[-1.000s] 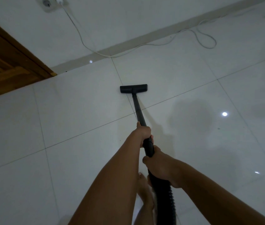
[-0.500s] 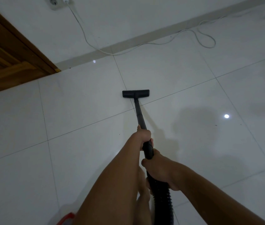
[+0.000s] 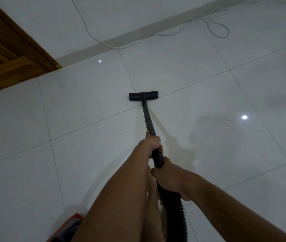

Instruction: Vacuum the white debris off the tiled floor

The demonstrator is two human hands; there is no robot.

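Single head view, wide-angle, looking forward and down onto tiled floor (image 3: 86, 128) — wall (image 3: 138, 13) at top.

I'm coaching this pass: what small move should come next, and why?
Probably slide the nozzle sideways onto the tile to its right. The left hand and right hand both grip the wand, the nozzle sits where grout lines cross, and the white cable lies ahead near the wall. No debris is discernible.

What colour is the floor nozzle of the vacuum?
Black; the floor nozzle shows clearly in the head view.
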